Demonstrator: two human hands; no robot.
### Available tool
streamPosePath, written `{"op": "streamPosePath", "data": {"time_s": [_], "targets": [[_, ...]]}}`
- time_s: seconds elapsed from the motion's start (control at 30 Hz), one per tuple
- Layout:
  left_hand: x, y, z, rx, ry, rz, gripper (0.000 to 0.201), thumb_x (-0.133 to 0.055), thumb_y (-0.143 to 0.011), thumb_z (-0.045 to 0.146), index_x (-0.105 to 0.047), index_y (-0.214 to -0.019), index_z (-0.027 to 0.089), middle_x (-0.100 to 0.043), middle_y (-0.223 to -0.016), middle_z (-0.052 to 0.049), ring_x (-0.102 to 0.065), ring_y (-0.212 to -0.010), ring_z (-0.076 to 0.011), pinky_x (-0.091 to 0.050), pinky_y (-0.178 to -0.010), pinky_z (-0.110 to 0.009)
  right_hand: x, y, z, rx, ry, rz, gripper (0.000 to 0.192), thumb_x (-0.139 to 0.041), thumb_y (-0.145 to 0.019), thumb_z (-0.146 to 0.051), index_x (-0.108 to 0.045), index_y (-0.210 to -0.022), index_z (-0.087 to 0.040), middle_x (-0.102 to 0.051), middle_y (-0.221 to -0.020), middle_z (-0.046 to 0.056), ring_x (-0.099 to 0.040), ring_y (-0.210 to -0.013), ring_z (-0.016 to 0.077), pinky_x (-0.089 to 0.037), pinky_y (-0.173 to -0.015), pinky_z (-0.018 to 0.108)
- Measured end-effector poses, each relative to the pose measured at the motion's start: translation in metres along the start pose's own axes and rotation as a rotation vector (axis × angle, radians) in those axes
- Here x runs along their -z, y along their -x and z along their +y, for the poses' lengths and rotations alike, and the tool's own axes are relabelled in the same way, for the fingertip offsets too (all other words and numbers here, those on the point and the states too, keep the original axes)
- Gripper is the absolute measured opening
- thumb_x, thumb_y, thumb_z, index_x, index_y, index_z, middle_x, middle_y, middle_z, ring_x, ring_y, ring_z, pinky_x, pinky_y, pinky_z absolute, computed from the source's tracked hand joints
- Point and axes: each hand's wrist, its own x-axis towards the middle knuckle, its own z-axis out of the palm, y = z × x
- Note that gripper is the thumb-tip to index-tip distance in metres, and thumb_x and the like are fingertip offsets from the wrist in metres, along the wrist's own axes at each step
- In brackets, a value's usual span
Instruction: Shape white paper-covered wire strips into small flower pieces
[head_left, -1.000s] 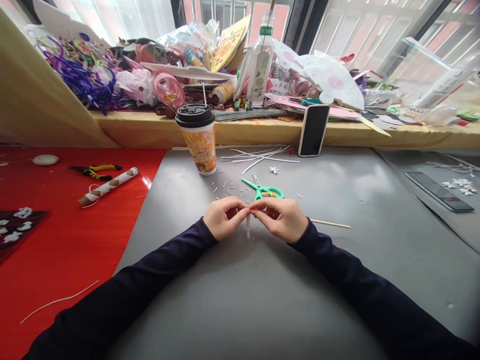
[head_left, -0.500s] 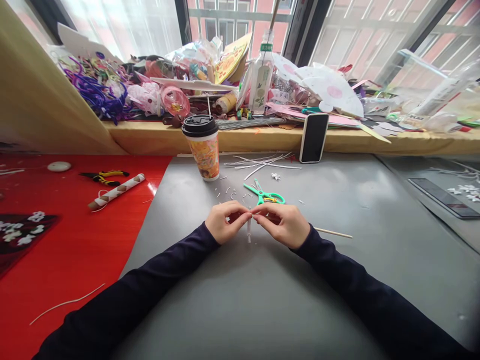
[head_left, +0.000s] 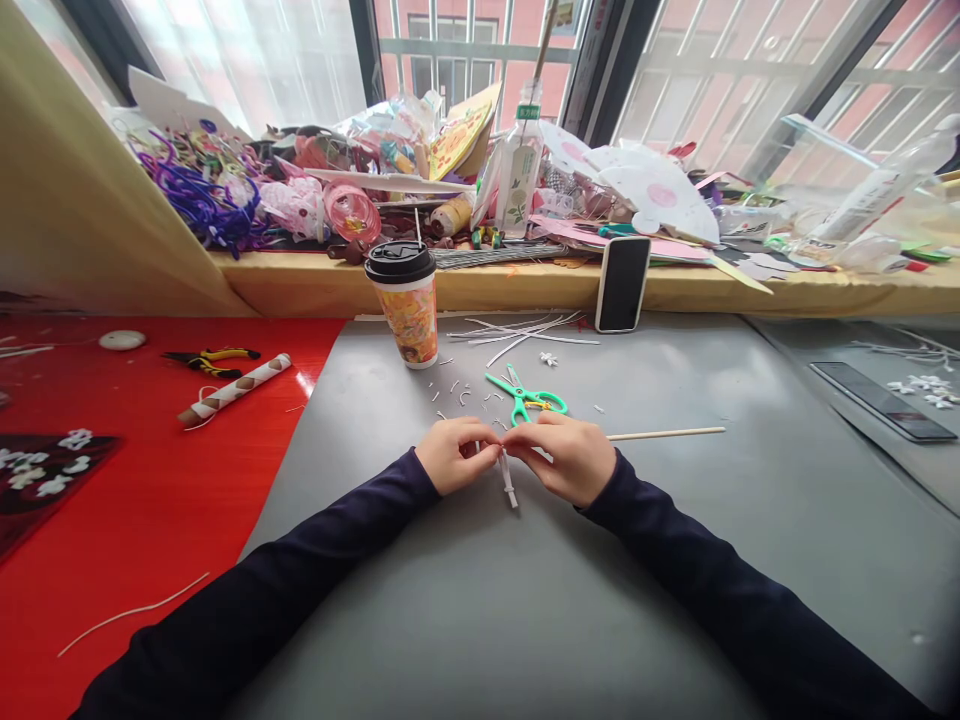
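Observation:
A narrow white strip with a small knot near its lower end hangs from the pinched fingertips of both hands over the grey table. My left hand closes thumb and forefinger on its upper part. Opposite, my right hand pinches the same spot, fingertips touching those of the left; the exact hold is hidden. Just beyond the hands lie green-handled scissors, blades apart. Small white clippings are scattered to their left. A thin wooden stick lies right of my right hand.
A lidded paper cup stands behind, with white strips and an upright phone to its right. Another phone lies far right. Pliers and a wrapped roll rest on the red surface. Craft materials crowd the sill.
The strip's hanging end has swung right and shows more length below the fingers. My right hand has tilted slightly; both hands stay together. The view has shifted a little.

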Motion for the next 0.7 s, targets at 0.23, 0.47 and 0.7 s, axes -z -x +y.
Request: {"op": "streamPosePath", "data": {"time_s": [0.23,0.47,0.7], "targets": [[-0.0003,-0.0006,-0.0023,-0.006,-0.063,0.021,0.017,-0.051,-0.072,0.025,-0.065,-0.078,0.016,-0.056,-0.069,-0.002,-0.040,-0.047,-0.0044,-0.037,-0.049,-0.018,-0.0018,0.0004,0.0027,0.011,0.064,-0.041,0.018,-0.045,-0.080,-0.029,-0.061,-0.083,-0.025,-0.052,-0.064,0.001,-0.051,-0.064,0.0098,-0.035,-0.056,0.019],[-0.0010,0.0008,-0.0054,-0.098,-0.116,0.049,0.020,-0.047,-0.076,0.025,-0.065,-0.080,0.017,-0.058,-0.072,-0.004,-0.046,-0.053,-0.0068,-0.040,-0.054,-0.020,-0.0029,-0.0007,0.0033,0.068,0.151,0.081,0.018,-0.046,-0.080,-0.031,-0.063,-0.079,-0.024,-0.051,-0.062,0.001,-0.048,-0.059,0.0092,-0.033,-0.054,0.019],[-0.0002,-0.0008,-0.0062,-0.007,-0.018,0.074,0.020,-0.049,-0.075,0.027,-0.065,-0.077,0.015,-0.059,-0.069,-0.004,-0.047,-0.052,-0.0069,-0.041,-0.052,-0.019,-0.0068,0.0001,0.0046,0.122,0.233,0.136,0.018,-0.045,-0.081,-0.029,-0.061,-0.080,-0.021,-0.060,-0.065,0.000,-0.050,-0.064,0.0115,-0.033,-0.057,0.022]]}}
